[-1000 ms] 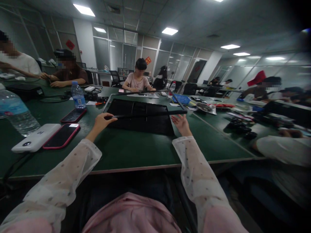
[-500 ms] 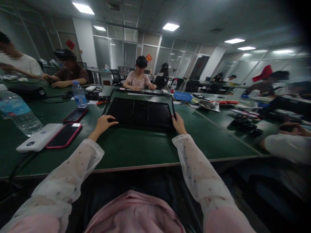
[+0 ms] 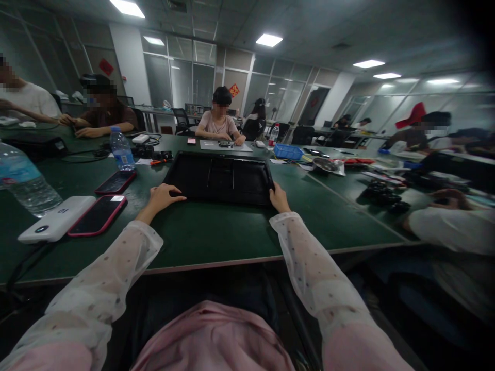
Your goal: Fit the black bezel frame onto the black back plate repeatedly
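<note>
Now the black tray (image 3: 220,178), its thin frame lowered since a second ago, lies flat on the counter (image 3: 216,232); the left hand (image 3: 161,197) and right hand (image 3: 278,197) grip its near corners.

On the green surface (image 3: 216,232) lie one black tray (image 3: 220,178), two phones in red cases (image 3: 98,214) (image 3: 116,182), one white power bank (image 3: 56,219) and one blue basket (image 3: 289,152). Three water bottles stand there: one at the far left (image 3: 21,180), one near the phones (image 3: 122,150), one far back (image 3: 274,135). Two hands rest at the tray's near edge, the left (image 3: 162,197) and the right (image 3: 278,198).
</note>
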`<state>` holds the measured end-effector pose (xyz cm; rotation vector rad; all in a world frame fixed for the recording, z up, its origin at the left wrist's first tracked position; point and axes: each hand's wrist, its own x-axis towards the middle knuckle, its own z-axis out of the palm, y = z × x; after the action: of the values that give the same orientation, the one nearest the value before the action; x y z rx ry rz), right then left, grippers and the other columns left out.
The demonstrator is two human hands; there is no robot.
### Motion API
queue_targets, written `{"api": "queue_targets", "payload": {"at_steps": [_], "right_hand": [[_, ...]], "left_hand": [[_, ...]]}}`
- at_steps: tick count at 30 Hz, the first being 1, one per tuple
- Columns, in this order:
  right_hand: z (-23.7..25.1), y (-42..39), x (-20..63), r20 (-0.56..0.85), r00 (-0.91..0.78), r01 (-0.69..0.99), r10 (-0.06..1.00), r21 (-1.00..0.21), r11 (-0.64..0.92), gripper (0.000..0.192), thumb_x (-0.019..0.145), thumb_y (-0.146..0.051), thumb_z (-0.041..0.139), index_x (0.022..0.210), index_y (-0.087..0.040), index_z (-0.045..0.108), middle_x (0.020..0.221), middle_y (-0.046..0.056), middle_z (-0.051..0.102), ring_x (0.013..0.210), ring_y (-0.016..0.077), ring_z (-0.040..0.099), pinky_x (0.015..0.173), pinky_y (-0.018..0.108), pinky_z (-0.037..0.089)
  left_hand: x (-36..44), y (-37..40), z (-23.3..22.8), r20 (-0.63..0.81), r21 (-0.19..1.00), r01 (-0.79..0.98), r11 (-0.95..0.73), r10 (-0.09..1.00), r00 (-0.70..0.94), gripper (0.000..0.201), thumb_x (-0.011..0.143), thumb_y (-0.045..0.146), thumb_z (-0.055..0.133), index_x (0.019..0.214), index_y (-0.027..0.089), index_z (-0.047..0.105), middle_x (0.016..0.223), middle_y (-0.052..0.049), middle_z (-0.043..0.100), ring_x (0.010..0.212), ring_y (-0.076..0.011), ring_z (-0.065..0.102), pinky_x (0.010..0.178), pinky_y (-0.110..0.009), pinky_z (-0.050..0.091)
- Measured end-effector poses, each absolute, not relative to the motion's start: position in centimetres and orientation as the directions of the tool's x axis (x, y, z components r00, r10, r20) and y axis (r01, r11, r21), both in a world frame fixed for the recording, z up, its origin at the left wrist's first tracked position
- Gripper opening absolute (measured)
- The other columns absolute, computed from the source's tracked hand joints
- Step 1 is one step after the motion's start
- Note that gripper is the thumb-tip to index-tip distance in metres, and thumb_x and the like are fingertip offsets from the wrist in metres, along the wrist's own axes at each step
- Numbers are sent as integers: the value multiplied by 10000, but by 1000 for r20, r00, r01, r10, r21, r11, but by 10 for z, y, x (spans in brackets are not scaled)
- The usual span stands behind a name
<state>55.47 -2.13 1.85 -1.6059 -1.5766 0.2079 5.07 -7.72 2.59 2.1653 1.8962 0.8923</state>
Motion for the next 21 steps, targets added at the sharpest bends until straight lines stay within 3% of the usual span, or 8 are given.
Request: {"api": "queue_targets", "payload": {"at_steps": [4, 10, 15, 21], "right_hand": [[17, -20, 556, 417, 190, 759, 889, -637, 137, 528, 986, -359, 512, 1429, -97, 629, 1409, 239, 695, 1352, 388, 635, 1232, 582, 432], [17, -21, 557, 367, 223, 737, 903, -670, 90, 543, 985, -380, 555, 1442, -90, 602, 1392, 252, 696, 1344, 382, 646, 1221, 565, 445], [11, -21, 557, 368, 242, 710, 898, -698, 95, 510, 988, -400, 559, 1431, -152, 606, 1266, 216, 754, 1287, 390, 677, 1190, 605, 462], [10, -9, 567, 383, 232, 695, 894, -709, 123, 521, 981, -408, 563, 1425, -144, 632, 1365, 202, 730, 1323, 352, 663, 1204, 575, 461]], "left_hand": [[53, -78, 27, 358, 451, 868, -210, 933, 40, 313, 864, 560, 818, 946, 257, 825, 1274, -107, 757, 1324, -374, 562, 1127, -520, 361], [46, -69, 18, 475, 473, 878, -69, 860, -188, 508, 1012, 517, 623, 1381, 183, 728, 1519, -183, 608, 1421, -377, 515, 1161, -531, 403], [31, -57, 10, 306, 520, 842, 147, 888, -344, 594, 1005, 453, 610, 1456, 71, 671, 1422, -260, 670, 1341, -397, 614, 1123, -476, 467], [28, -56, 11, 281, 579, 806, 121, 898, -337, 483, 985, 385, 624, 1373, 126, 748, 1302, -209, 755, 1228, -378, 702, 1049, -456, 521]]}}
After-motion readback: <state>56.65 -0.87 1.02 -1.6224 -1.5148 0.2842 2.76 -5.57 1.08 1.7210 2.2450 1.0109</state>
